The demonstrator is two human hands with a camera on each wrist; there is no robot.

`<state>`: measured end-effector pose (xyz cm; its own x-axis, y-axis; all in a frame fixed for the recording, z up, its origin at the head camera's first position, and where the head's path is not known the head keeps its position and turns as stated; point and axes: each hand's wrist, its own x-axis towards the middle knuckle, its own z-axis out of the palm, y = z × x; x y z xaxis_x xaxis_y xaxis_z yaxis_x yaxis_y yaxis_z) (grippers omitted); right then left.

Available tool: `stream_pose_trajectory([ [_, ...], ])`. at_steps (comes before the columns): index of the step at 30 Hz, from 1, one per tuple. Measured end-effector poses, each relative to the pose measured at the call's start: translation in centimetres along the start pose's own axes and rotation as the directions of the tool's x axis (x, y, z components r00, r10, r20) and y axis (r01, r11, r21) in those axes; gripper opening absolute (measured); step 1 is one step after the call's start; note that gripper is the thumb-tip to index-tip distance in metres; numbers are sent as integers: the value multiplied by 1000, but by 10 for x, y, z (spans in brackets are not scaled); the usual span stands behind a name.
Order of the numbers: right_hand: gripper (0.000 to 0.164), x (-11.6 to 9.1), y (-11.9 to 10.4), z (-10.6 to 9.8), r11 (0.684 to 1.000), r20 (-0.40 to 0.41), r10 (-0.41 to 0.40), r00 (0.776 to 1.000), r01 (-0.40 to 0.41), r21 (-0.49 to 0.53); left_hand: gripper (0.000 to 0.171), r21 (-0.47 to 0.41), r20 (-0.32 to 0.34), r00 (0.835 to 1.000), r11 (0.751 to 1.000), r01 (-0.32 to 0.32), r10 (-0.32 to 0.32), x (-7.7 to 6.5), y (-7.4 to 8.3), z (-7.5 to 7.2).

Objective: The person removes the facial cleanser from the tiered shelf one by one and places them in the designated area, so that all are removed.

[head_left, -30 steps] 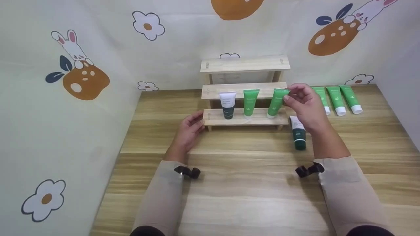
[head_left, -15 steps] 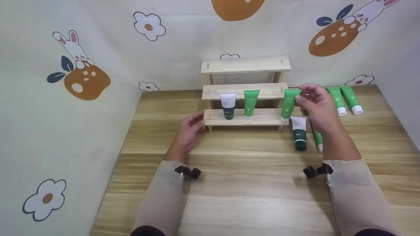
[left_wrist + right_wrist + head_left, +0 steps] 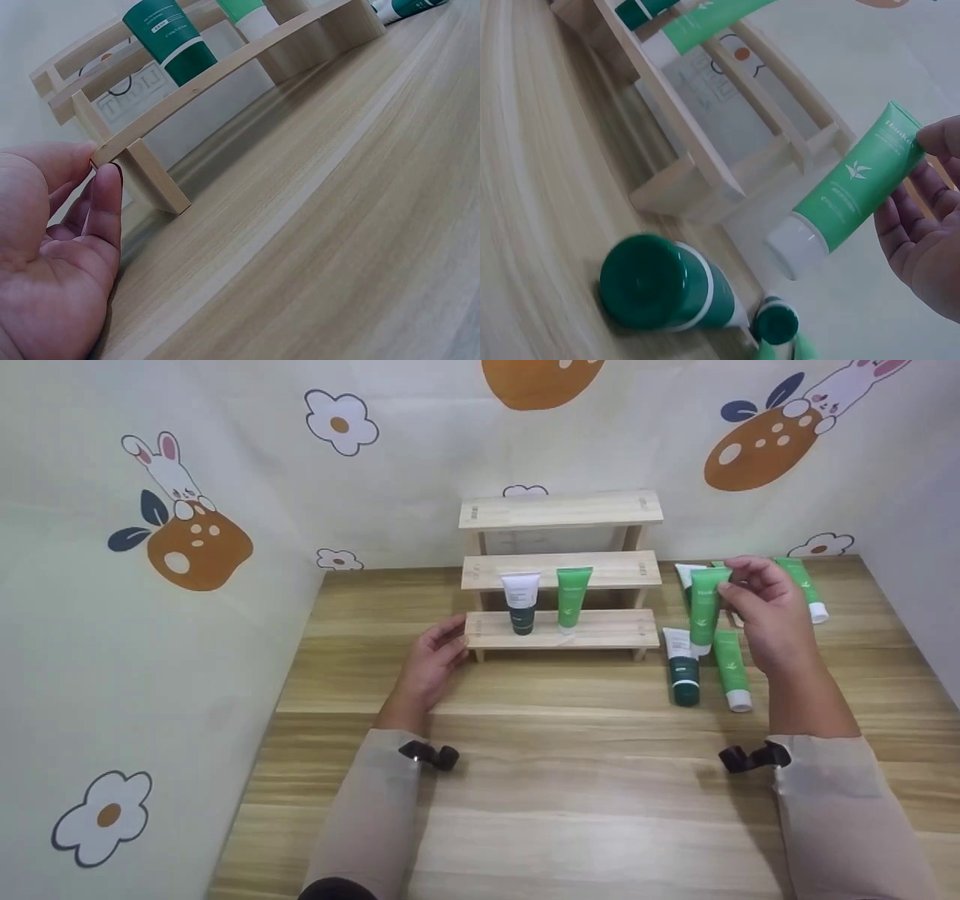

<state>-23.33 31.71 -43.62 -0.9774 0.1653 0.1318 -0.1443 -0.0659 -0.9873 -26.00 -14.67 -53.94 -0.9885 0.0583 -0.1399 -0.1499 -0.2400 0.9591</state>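
Note:
My left hand [image 3: 431, 667] pinches the left end of the lowest step of a three-step wooden display stand [image 3: 619, 630]; in the left wrist view, the thumb and fingertips meet at that corner. To the right of the stand, my right hand [image 3: 780, 622] grips a green squeeze tube [image 3: 703, 607] by its flat crimped end. This tube hangs clear of the step, white cap down, as the right wrist view confirms. On the lowest step stand a white and dark green tube [image 3: 521, 600] and another green tube [image 3: 572, 596], both upright on their caps.
Right of the stand, a white and dark green tube [image 3: 682, 667] and a green tube [image 3: 733, 671] lie on the wood-grain table [image 3: 555, 780]. More tubes lie farther back, partly hidden by my right hand, including a green tube [image 3: 802, 589]. A patterned wall covering [image 3: 405, 495] rises behind.
My right hand has carried the green tube rightward, from over the right end of the lowest step to beyond the stand. My left hand has stayed put.

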Motion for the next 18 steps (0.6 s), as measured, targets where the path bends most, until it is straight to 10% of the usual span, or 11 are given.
stream_pose_trajectory([
  [18, 25, 4, 23, -60, 962, -126, 72, 989, -36, 271, 46, -2, -14, 1000, 1000, 8, -8, 2, -2, -1],
])
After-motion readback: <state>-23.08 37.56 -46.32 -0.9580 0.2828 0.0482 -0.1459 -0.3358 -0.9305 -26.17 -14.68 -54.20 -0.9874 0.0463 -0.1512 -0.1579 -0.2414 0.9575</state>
